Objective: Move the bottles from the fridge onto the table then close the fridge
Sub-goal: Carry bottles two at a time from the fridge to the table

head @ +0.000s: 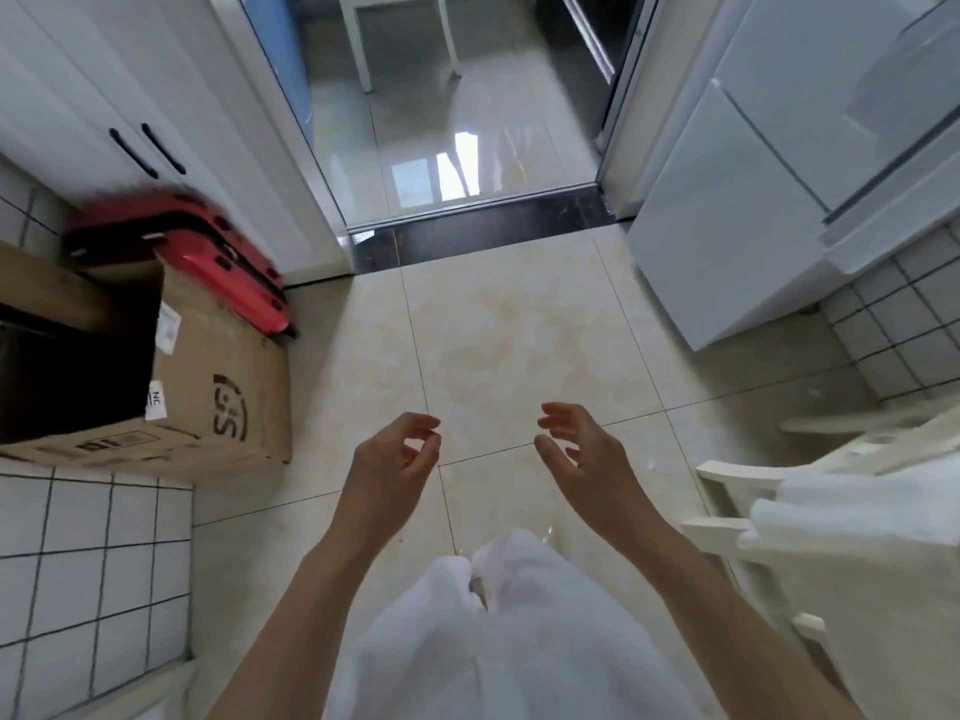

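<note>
the fridge (737, 200) is standing at the right, pale grey-white and glossy, its doors lying flush and shut; no bottles are showing. both hands are hanging empty over the beige tiled floor (498, 324). the left hand (400, 454) is holding its fingers (423, 423) loosely curled, gripping nothing. the right hand (582, 449) is likewise keeping its fingers loosely bent and slightly spread. a cardboard box (208, 387) and a red suitcase (208, 252) are sitting at the left.

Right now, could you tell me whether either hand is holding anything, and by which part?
Nothing is held: the left hand and the right hand hover over the floor, fingers loosely curled.
</note>
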Demonstrator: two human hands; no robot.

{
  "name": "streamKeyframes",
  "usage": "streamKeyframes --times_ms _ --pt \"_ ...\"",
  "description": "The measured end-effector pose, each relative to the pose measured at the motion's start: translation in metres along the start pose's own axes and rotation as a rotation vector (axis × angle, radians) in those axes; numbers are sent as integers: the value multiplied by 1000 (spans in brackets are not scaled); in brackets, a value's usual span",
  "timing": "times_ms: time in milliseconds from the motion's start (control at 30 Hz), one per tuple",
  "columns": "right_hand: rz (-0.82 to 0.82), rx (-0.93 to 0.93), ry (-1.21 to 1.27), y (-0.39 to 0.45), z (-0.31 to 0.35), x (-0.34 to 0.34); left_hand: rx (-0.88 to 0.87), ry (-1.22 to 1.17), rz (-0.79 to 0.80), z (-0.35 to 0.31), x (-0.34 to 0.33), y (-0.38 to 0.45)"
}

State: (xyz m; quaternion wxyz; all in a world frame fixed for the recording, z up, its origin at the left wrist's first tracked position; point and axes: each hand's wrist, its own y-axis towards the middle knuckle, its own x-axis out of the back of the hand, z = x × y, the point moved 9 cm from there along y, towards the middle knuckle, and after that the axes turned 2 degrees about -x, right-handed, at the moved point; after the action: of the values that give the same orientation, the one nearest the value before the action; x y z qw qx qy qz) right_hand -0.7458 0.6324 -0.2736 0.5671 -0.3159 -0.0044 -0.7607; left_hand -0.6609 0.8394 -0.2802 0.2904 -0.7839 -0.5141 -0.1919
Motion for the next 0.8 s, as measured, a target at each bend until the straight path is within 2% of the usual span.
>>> streamKeyframes --times_ms 200,533,800 --pt "-74 -14 50 70 21 23 -28 -51 -7 -30 11 93" --pt "-89 55 -44 240 83 110 -130 -43 10 -144 -2 258" --pt "-283 67 17 351 124 211 -278 -17 85 -245 -39 383"
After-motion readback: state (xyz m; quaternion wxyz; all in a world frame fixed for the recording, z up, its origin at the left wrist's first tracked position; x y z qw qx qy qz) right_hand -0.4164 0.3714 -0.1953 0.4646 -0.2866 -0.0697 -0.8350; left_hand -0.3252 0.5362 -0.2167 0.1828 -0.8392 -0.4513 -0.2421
